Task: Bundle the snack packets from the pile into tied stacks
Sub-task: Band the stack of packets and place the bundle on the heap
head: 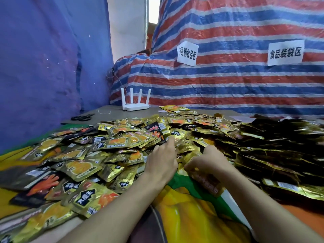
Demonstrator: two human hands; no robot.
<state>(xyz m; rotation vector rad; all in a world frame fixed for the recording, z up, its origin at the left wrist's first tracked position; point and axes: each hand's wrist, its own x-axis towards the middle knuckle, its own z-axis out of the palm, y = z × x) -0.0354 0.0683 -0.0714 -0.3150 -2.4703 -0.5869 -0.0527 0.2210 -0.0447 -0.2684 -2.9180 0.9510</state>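
Observation:
A wide pile of gold snack packets [112, 142] with orange pictures covers the surface from the left to the middle. Darker gold-edged packets [273, 151] heap up on the right. My left hand [162, 160] reaches forward into the pile, fingers extended onto the packets. My right hand [208, 162] is curled, fingers bent, gripping a small stack of packets [206, 185] that hangs below it over the cloth. A piece of white string [103, 112] lies on the grey board at the back.
Black scissors [81, 117] lie on the grey board [112, 111] at the back left, next to a white router [135, 104]. A striped tarp [228, 76] with two paper signs rises behind. A yellow and green cloth [189, 211] covers the near surface.

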